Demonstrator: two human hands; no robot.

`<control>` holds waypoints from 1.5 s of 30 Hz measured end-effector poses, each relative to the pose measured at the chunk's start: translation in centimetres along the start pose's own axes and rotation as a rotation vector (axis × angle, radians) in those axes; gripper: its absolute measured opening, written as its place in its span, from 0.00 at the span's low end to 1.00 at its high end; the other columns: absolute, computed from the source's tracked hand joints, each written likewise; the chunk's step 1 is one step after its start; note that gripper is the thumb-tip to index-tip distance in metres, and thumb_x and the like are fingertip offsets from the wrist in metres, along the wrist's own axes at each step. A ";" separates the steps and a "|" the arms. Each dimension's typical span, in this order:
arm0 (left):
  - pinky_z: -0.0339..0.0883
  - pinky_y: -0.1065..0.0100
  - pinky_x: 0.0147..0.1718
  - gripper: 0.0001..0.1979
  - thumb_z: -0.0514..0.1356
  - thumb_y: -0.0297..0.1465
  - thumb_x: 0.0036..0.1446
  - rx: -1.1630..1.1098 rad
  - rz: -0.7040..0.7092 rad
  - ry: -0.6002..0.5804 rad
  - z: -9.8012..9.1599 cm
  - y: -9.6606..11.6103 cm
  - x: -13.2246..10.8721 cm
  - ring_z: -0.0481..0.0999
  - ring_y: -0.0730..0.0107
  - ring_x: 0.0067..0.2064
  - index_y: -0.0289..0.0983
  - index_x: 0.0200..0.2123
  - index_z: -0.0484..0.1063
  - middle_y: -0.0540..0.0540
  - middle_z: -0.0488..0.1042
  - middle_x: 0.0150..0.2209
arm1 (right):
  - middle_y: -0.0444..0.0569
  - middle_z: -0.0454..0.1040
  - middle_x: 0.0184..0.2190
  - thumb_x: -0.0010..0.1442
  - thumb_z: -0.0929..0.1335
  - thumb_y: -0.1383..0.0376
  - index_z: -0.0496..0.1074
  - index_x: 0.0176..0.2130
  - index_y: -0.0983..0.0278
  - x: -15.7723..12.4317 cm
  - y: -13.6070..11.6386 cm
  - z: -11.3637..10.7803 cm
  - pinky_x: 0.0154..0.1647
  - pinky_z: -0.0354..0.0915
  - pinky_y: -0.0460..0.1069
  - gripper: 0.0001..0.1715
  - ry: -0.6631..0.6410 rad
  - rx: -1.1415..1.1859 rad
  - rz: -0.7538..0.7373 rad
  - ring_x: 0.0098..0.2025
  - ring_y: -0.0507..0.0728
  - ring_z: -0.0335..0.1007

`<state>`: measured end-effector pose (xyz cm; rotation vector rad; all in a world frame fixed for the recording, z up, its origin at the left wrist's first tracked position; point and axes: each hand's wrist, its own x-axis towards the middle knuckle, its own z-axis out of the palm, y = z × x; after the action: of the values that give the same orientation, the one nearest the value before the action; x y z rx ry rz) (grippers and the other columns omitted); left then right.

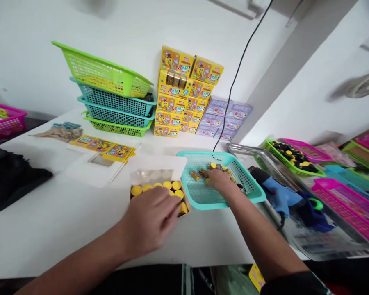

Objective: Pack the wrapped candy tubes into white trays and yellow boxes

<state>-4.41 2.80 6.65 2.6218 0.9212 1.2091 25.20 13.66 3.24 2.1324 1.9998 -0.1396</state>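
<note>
My left hand (152, 217) is over the front of an open carton (187, 203), its fingers curled and slightly blurred. Whatever the fingers hold is hidden. Yellow-capped small cylinders (167, 185) stand in rows inside the carton, some of them covered by this hand. To the right, my right hand (219, 180) reaches into a turquoise basket (199, 206), fingertips down among small brown-and-yellow wrapped cylinders (195, 175). Those fingertips are partly hidden and blurred, so their grip does not show. The carton's white flap (160, 162) is raised at the back, beside the basket.
Stacked green and turquoise baskets (117, 108) stand at the back left. Yellow boxes (172, 104) and purple boxes (217, 116) are piled against the wall. Flattened printed cartons (103, 147) lie left of the open one. A blue heat gun (278, 192) rests on a metal tray (304, 241).
</note>
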 end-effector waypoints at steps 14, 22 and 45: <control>0.66 0.60 0.36 0.13 0.53 0.36 0.64 0.157 -0.028 -0.556 1.6 -0.1 0.0 0.69 0.58 0.39 0.36 0.35 0.75 0.42 0.70 0.35 | 0.42 0.71 0.26 0.51 0.71 0.57 0.71 0.41 0.59 -5.8 1.0 -1.9 0.31 0.61 0.47 0.17 0.296 0.634 -0.027 0.29 0.54 0.68; 0.68 0.56 0.39 0.14 0.53 0.37 0.64 0.155 -0.077 -0.553 1.5 -0.5 -1.1 0.70 0.56 0.41 0.36 0.42 0.75 0.41 0.70 0.37 | 0.41 0.67 0.26 0.51 0.68 0.66 0.68 0.36 0.62 -11.5 -6.1 -1.6 0.24 0.55 0.44 0.09 0.218 0.791 -0.520 0.24 0.49 0.59; 0.67 0.62 0.45 0.22 0.58 0.48 0.58 -0.477 -0.974 0.396 0.2 -7.0 -5.4 0.72 0.57 0.49 0.37 0.46 0.71 0.43 0.73 0.46 | 0.47 0.71 0.27 0.65 0.61 0.63 0.66 0.34 0.63 -13.9 -9.0 4.1 0.26 0.58 0.48 0.09 0.674 0.463 -0.271 0.22 0.52 0.65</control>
<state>-10.32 5.44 0.68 1.2761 1.4707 1.3827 15.55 -0.30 1.38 2.3797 2.8798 0.1051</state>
